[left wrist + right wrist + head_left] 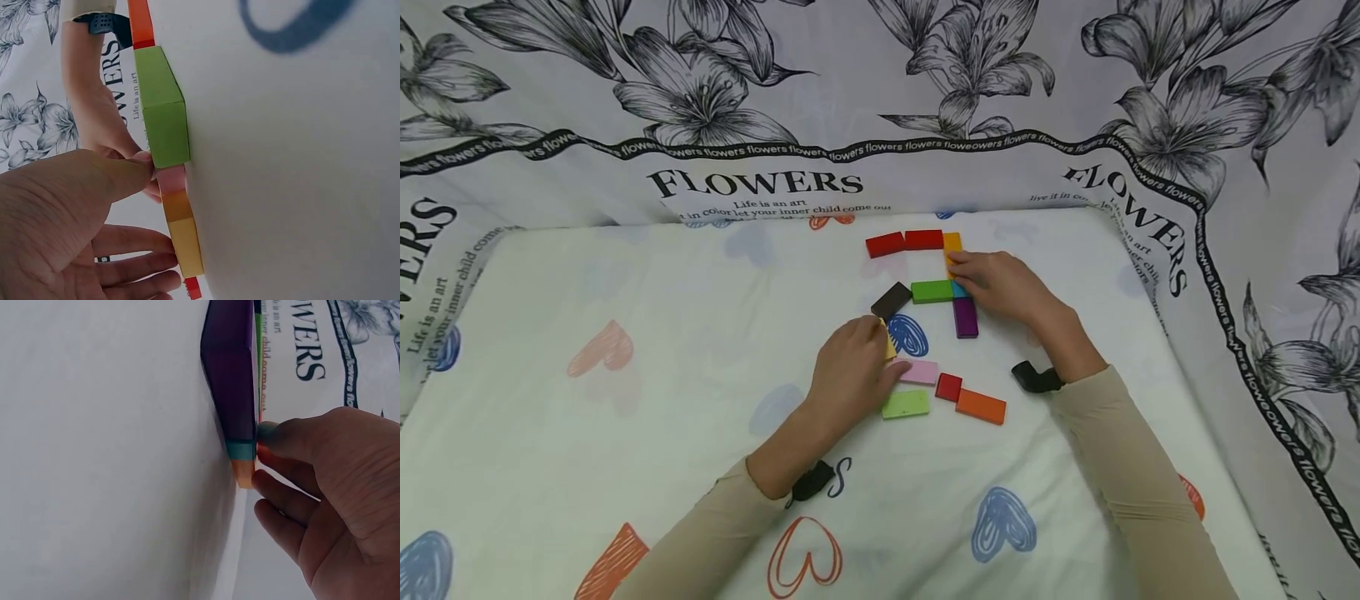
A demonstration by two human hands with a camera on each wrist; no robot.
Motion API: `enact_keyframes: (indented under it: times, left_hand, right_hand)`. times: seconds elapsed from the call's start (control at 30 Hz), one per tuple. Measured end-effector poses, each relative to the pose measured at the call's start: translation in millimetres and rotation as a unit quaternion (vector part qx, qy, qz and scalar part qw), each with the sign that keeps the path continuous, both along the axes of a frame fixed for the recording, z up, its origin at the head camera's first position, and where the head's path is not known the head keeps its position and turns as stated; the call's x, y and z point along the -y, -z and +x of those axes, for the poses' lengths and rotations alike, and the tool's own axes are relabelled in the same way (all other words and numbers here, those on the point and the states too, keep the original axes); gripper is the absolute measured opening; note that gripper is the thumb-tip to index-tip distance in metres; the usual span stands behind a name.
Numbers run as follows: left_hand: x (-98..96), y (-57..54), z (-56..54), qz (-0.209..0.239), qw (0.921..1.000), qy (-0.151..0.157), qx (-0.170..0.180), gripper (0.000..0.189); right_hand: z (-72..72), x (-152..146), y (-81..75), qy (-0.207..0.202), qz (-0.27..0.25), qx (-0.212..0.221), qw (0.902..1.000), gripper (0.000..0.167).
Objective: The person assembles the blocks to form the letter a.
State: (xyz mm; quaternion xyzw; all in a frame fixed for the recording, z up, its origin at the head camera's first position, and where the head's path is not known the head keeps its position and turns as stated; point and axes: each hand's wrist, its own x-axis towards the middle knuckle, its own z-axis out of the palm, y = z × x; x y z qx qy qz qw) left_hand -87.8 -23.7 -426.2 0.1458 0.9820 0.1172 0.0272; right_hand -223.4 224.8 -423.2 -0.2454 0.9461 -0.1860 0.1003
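Flat coloured blocks lie in a winding line on the white cloth. My left hand (850,367) is at the yellow block (189,247), several fingers resting against its side. Its thumb touches near where the pink block (919,372) meets the light green block (906,404). At the far right end of the line, my right hand (1003,283) touches the orange-yellow block (952,242) with its fingertips. Its thumb is at the blue block (240,450), just above the purple block (966,317). The left hand partly hides the yellow block in the head view.
Two red blocks (923,240) form the far end, and a green block (932,291) and dark brown block (891,300) lie mid-line. Near me are a small red block (948,386) and an orange block (981,407). The cloth (685,433) has printed hearts.
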Motion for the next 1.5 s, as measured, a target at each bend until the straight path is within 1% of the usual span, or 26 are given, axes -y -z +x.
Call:
enact_keyframes:
  times: [0.07, 0.2, 0.33, 0.43, 0.53, 0.6, 0.77, 0.9, 1.1, 1.23, 1.37, 1.5]
  left_hand:
    - [-0.3, -0.2, -0.5, 0.004, 1.0000, 0.002, 0.000, 0.063]
    - [-0.7, -1.2, -0.6, 0.001, 0.9999, 0.000, 0.013, 0.062]
    - [-0.7, -1.9, -0.1, 0.000, 0.9999, -0.001, 0.016, 0.062]
    - [-0.7, -2.2, 1.1, 0.004, 0.9999, -0.001, 0.015, 0.063]
    - [-0.9, -2.3, 2.5, 0.012, 0.9998, 0.001, 0.016, 0.063]
    - [-1.1, -1.9, 3.0, 0.018, 0.9997, 0.002, 0.018, 0.063]
    - [0.5, -2.5, 3.7, 0.019, 0.9997, 0.001, 0.012, 0.061]
    - [1.9, -2.7, 2.5, 0.021, 0.9997, 0.005, 0.007, 0.059]
    - [0.3, -1.2, 0.1, 0.022, 0.9997, 0.008, 0.004, 0.059]
    - [-0.8, -2.0, -0.6, 0.015, 0.9999, 0.006, -0.002, 0.059]
    - [-0.4, -3.8, -0.2, 0.011, 0.9999, 0.001, -0.006, 0.058]
    - [1.1, -4.4, 0.8, 0.011, 0.9999, 0.000, 0.002, 0.059]
  right_hand:
    - [0.2, 0, -2.2, 0.001, 0.006, -0.013, 0.9999, 0.041]
    - [1.4, -2, -4.8, 0.011, 0.000, -0.016, 0.9998, 0.042]
    - [6.1, -4, -7.2, 0.023, -0.022, 0.001, 0.9995, 0.040]
    - [15.6, -6, -9.4, 0.031, -0.035, 0.019, 0.9987, 0.040]
    - [32.6, -8, -11.3, 0.041, -0.041, 0.028, 0.9979, 0.042]
    - [47.5, -9, -10.7, 0.043, -0.043, 0.023, 0.9979, 0.043]
    - [87.3, -13, -7.5, 0.029, -0.059, 0.005, 0.9978, 0.043]
    - [111.7, -18, -7.2, 0.035, -0.066, 0.005, 0.9972, 0.045]
    - [140.8, -28, -8.1, 0.025, -0.058, 0.009, 0.9980, 0.047]
    - [157.6, -35, -5.4, 0.019, -0.056, -0.008, 0.9982, 0.046]
    - [168.6, -43, 1.2, 0.042, -0.058, -0.031, 0.9970, 0.044]
    - [179.4, -46, 6.3, 0.064, -0.068, -0.050, 0.9944, 0.038]
